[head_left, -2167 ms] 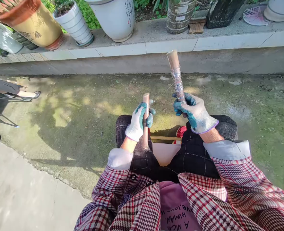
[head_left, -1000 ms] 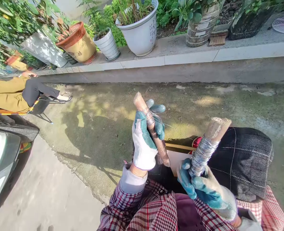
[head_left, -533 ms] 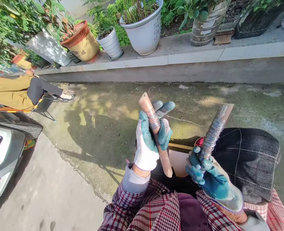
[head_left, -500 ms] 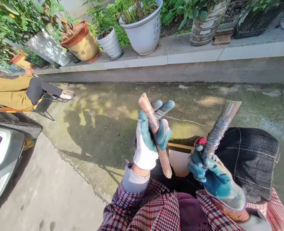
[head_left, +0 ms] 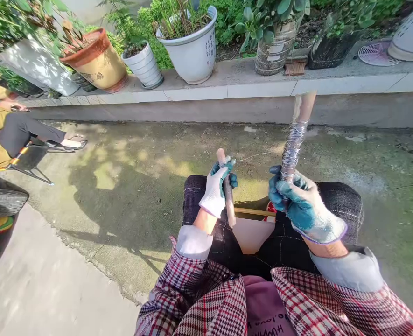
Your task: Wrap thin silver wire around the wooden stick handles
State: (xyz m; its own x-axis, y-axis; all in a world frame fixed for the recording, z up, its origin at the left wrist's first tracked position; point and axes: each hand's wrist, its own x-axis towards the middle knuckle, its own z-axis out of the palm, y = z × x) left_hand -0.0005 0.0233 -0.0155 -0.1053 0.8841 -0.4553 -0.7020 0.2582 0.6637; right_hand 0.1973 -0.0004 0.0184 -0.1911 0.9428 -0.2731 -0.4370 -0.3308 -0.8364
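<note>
My left hand (head_left: 218, 184), in a white glove with a blue-green palm, is closed around a short wooden stick (head_left: 229, 205). The stick tilts slightly, its top end poking above my fingers. My right hand (head_left: 299, 200), gloved the same way, grips a thicker wooden stick (head_left: 304, 107) near its lower end and holds it nearly upright. Many turns of thin metal wire (head_left: 292, 151) wrap the middle of this thicker stick. A thin strand (head_left: 253, 156) runs across the gap between both hands.
My knees (head_left: 342, 205) are below my hands, with a white surface (head_left: 251, 233) and a yellow bar (head_left: 253, 211) between them. Potted plants (head_left: 190, 51) line a low ledge (head_left: 255, 89) ahead. At left a person (head_left: 27, 130) sits on a chair; a vehicle's edge (head_left: 3, 198) is nearby.
My right hand has raised the wire-wrapped stick and turned it more upright. My left hand has moved forward, its fingers now closed around its stick. The view has shifted right.
</note>
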